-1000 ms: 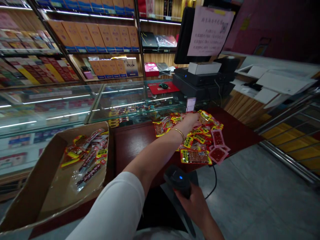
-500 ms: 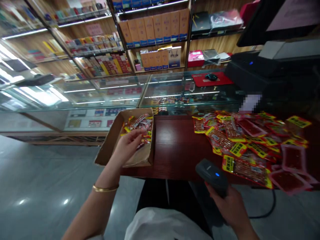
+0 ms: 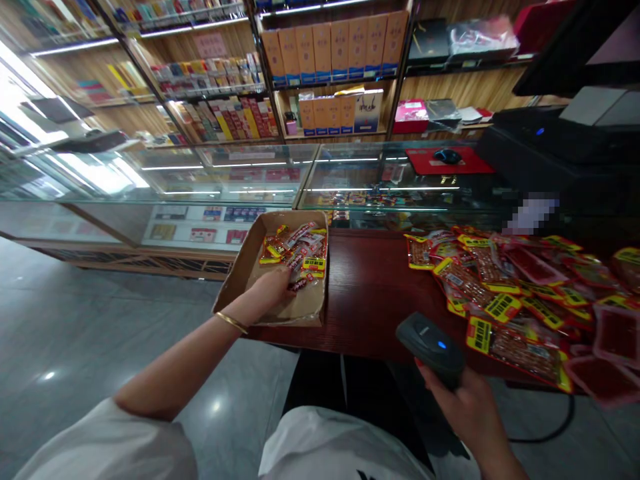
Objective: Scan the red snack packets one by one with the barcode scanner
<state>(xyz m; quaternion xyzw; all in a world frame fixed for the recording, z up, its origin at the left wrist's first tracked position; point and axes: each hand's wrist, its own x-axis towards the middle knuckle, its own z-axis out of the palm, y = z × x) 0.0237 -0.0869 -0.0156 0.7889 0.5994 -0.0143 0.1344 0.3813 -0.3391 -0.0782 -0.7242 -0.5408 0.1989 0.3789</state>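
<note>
My left hand [image 3: 273, 288] reaches down into an open cardboard box [image 3: 313, 313]. Its fingertips are among small snack packets [image 3: 303, 250] with red, white and yellow wrappers, right by a small dark packet [image 3: 299, 285]. The back of the hand partly hides the fingers, so whether they grip a packet cannot be seen. In my right hand [image 3: 467, 400] is a dark barcode scanner [image 3: 431, 347] with a lit blue light, held at the counter's front edge. Many flat snack packs [image 3: 520, 347] with yellow labels lie piled on the counter to the right.
The box stands on a dark red wooden counter [image 3: 363, 287]. Behind it runs a glass display case [image 3: 260, 177], carrying a red mouse pad [image 3: 480, 163] and a mouse [image 3: 447, 156]. A black cable [image 3: 550, 437] hangs at right. Stocked shelves [image 3: 340, 50] line the wall.
My left hand has moved lower into the box, fingers down among the packets. The view has shifted so things appear farther right. My right hand still holds the scanner.
</note>
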